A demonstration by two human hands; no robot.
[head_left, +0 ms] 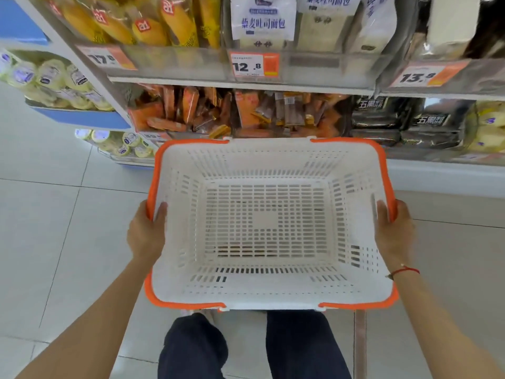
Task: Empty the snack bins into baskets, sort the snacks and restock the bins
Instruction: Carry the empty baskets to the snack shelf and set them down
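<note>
Fingers of the left hand and right hand curl over the basket side rims, holding it level and empty just below the shelf's front edge, likely to catch orange snack packets.

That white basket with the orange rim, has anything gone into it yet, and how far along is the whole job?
Nothing looks done yet: the basket is empty. In hand: the left hand and right hand grip its two sides, holding it just below the bin of orange snack packets. Left: emptying that bin, which looks full, as does the bin of black packets, then sorting and restocking.
</note>
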